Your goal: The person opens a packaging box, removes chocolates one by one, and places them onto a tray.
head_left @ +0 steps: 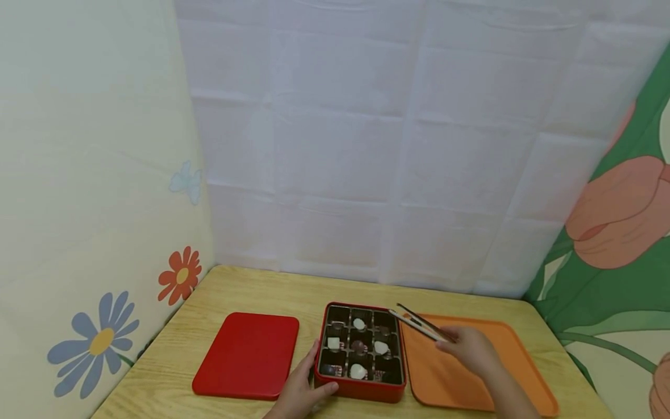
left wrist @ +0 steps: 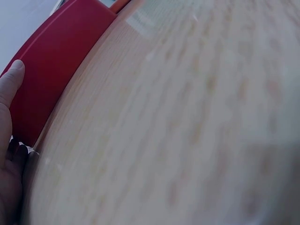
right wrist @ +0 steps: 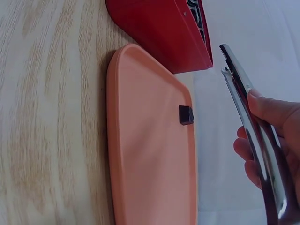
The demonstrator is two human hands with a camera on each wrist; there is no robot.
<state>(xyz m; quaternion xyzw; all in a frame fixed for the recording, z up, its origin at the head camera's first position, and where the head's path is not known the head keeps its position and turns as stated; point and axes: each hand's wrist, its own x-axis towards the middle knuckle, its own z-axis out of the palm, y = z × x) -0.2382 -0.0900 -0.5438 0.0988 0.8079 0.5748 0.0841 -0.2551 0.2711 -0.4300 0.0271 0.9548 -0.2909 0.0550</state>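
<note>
A red box [head_left: 360, 391] stands on the table, its dark divided insert holding several small chocolates, among them white [head_left: 358, 371] and brown [head_left: 359, 347] ones. At its front left corner my left hand [head_left: 300, 389] grips it, thumb on the front face and fingers along the left side. My right hand [head_left: 473, 349] holds metal tongs [right wrist: 255, 122], whose toothed tips are slightly apart with nothing between them. In the head view the tongs point toward the box's right rim, above the orange tray [head_left: 450, 372]. A dark square chocolate [right wrist: 185, 115] lies near the tray's far edge.
A red lid [head_left: 247, 355] lies flat on the wooden table [head_left: 309, 285], left of the box. The orange tray sits close against the box's right side. A white cloth [head_left: 335, 145] hangs behind the table, with flowered cloths at both sides.
</note>
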